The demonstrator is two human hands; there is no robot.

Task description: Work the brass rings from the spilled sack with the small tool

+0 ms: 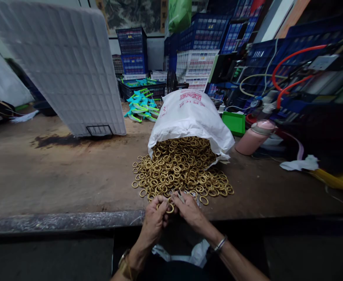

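A white woven sack (190, 117) lies on its side on the workbench, and a heap of brass rings (180, 168) spills from its mouth toward me. Both hands meet at the near edge of the heap. My left hand (155, 220) is closed, its fingers pinching a brass ring (170, 208). My right hand (189, 210) is closed too, touching the same ring and holding a thin dark tool (180, 195) that sticks up from its fingers. A watch sits on my left wrist and a bangle on my right.
A white grid panel (68, 66) leans at the back left. Teal plastic parts (142, 105), blue and white crates (200, 43), a green tray (234, 123), a pink bottle (255, 136) and machinery with red hoses (291, 70) stand behind. A white bag (195, 255) hangs below the bench edge.
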